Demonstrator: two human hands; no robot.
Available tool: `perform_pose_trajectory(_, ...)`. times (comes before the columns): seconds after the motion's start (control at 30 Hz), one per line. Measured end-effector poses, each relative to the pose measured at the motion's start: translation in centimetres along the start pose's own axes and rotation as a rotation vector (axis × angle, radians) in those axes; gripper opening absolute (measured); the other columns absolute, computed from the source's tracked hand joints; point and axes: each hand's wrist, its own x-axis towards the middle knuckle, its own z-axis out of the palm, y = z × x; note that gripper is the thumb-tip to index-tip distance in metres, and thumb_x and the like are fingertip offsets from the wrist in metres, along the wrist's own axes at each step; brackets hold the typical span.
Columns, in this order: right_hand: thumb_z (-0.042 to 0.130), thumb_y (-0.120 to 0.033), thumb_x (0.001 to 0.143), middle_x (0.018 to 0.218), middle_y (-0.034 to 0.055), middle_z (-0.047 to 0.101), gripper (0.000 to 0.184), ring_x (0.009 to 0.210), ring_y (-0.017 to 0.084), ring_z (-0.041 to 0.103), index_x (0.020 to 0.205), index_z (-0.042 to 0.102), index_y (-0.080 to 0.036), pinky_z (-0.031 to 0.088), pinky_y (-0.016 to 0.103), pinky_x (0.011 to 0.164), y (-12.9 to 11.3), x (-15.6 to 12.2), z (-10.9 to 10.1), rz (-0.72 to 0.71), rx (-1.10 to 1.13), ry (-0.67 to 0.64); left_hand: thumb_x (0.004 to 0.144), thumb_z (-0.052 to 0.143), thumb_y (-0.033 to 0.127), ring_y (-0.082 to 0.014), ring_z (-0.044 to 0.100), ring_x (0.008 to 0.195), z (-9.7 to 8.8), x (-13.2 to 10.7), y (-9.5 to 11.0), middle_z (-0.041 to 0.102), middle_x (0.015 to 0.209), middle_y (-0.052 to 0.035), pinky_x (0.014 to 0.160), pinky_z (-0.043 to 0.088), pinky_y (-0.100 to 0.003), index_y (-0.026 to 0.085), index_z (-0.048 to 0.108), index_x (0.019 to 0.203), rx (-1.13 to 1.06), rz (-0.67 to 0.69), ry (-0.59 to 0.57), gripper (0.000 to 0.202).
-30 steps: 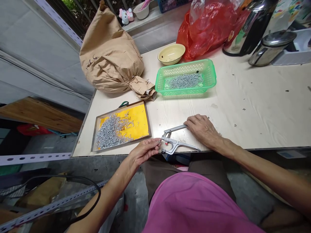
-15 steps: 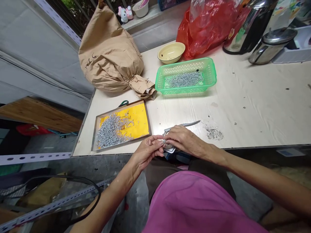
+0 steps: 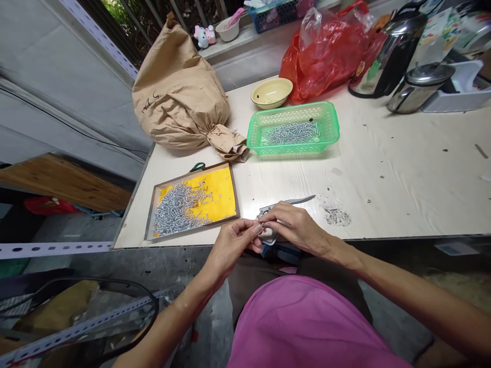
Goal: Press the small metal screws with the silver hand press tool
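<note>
My left hand (image 3: 238, 239) is closed in a pinch at the table's front edge, with a small silvery metal piece (image 3: 262, 225) at its fingertips. A speck of red shows beside the piece. My right hand (image 3: 297, 223) meets it there, thumb and fingers pressed together; what they grip is mostly covered. Under the right hand lies a metal hand tool (image 3: 301, 200), its long grey handle pointing right and its body largely hidden. Left of the hands is a shallow tray (image 3: 238, 204) with a yellow lining, heaped with small silvery metal pieces (image 3: 174, 209).
Behind the hands stands a green plastic basket (image 3: 293, 149) of similar metal pieces. Farther back are a cream bowl (image 3: 271, 93), a brown paper sack (image 3: 184, 97), a red plastic bag (image 3: 326, 51), a kettle (image 3: 391, 51) and a metal pot (image 3: 420, 87). Scissors (image 3: 198, 167) lie behind the tray.
The view has shifted slightly, so the table sits a little lower. Both hands stay together in their pinch; a red speck now shows at the fingertips.
</note>
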Motion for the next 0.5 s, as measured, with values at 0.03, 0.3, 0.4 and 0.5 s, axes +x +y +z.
perform_pose_trajectory(0.03,0.048,-0.024,0.093,0.086,0.0051,0.067,0.018,0.080,0.016,0.059,0.097,0.066,-0.019,0.046,0.030,0.072,-0.2,0.0,0.0,0.022,0.018,0.010,0.079,0.065,0.040,-0.0080,0.057,0.050,0.1,-0.1,0.1,0.061,0.062,0.0001,0.053,0.047,-0.018,0.010,0.062,0.086,0.014,0.013,0.007,0.031)
perform_pose_trajectory(0.3,0.053,-0.026,0.089,0.087,0.0027,0.068,0.016,0.082,0.015,0.062,0.091,0.068,-0.019,0.047,0.027,0.075,-1.4,0.3,-0.5,0.345,0.319,0.033,0.084,0.057,0.046,-0.0087,0.055,0.047,0.4,-0.3,0.2,0.058,0.058,0.0014,0.051,0.046,-0.020,0.011,0.061,0.083,0.022,0.058,-0.012,0.035)
perform_pose_trajectory(0.4,0.053,-0.030,0.089,0.088,0.0023,0.069,0.018,0.082,0.015,0.062,0.092,0.068,-0.019,0.046,0.027,0.074,-1.4,0.2,-0.4,0.389,0.395,0.026,0.084,0.057,0.047,-0.0086,0.054,0.045,0.5,-0.3,0.2,0.057,0.058,0.0016,0.049,0.046,-0.020,0.012,0.060,0.081,0.023,0.073,-0.002,0.035)
perform_pose_trajectory(0.5,0.053,-0.033,0.090,0.088,0.0019,0.069,0.020,0.083,0.014,0.062,0.092,0.068,-0.020,0.046,0.027,0.075,-1.2,0.1,-0.2,0.385,0.420,0.023,0.084,0.054,0.048,-0.0080,0.052,0.042,0.7,-0.4,0.4,0.056,0.058,0.0020,0.046,0.044,-0.020,0.012,0.060,0.081,0.038,0.082,0.012,0.036)
